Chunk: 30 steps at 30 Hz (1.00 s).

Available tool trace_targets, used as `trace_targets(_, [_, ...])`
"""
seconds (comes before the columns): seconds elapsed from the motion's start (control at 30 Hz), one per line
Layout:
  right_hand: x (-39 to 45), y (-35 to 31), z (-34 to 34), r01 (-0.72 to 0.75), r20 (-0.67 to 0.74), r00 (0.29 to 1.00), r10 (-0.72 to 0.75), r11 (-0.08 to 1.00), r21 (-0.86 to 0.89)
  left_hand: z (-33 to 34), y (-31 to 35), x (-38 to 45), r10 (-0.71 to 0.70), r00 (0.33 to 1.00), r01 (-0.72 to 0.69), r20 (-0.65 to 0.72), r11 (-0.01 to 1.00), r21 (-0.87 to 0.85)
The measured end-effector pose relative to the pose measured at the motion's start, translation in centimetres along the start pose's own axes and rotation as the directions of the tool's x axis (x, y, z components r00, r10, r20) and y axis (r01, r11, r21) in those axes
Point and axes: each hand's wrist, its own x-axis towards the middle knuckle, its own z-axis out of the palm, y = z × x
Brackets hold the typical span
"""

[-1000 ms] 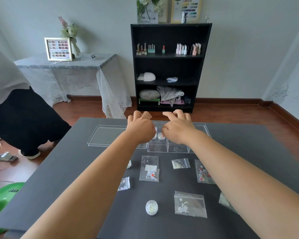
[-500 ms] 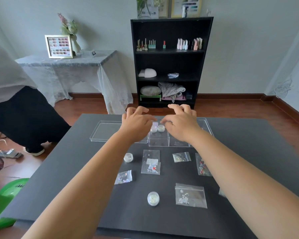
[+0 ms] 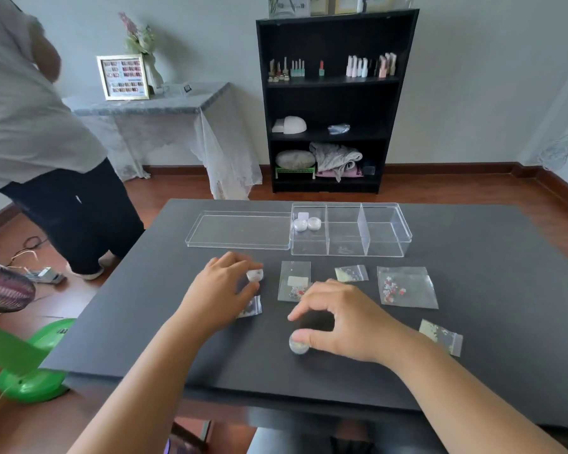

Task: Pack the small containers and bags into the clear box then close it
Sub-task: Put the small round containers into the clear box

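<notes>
two small jars pinched, either could slip

left hand [image 3: 223,286] pinches a small round clear jar [image 3: 254,275]; right hand [image 3: 338,322] grips another round jar [image 3: 298,345] on the dark tabletop [image 3: 489,257]. shallow fingertip grips may drop them short of the clear divided plastic box [image 3: 387,237].

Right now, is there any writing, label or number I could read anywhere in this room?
None can be read.
Framed chart on the draped side table: coloured swatches, print too small.
Posters above the black shelf: cut off, blurred.
White label inside the small bag: blank or too blurred.
</notes>
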Motion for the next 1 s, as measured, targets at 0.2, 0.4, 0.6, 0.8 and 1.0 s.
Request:
trace_targets(0.2, [-0.7, -0.1, 1.5, 0.024, 0.02, 1.0, -0.023, 0.997, -0.071, 1.0, -0.6, -1.1, -0.03, 0.996, 0.027, -0.089, 0.999, -0.042])
trace_targets(0.4, [-1.0, 0.4, 2.5, 0.065, -0.063, 0.995, -0.07, 0.994, -0.09, 1.5, 0.9, -1.1, -0.08, 0.975, 0.039, -0.207, 0.98, -0.198])
trace_targets(0.6, [1.0, 1.1, -0.5, 0.089, -0.236, 0.964, -0.121, 0.986, -0.144, 0.7, 5.0, 3.4, 0.025, 0.963, -0.094, -0.269, 0.964, -0.25])
trace_targets(0.8, [7.7, 3.4, -8.3, -0.096, -0.459, 0.887, 0.043, 0.991, -0.094, 0.7, 6.7, 9.9, 0.004, 0.991, -0.029, -0.133, 0.983, -0.182])
trace_targets(1.0, [10.2, 5.8, -8.9, -0.217, -0.393, 0.902, 0.178, 0.975, -0.057, 0.3, 7.7, 13.2, 0.028, 0.994, -0.049, 0.106, 0.978, 0.202])
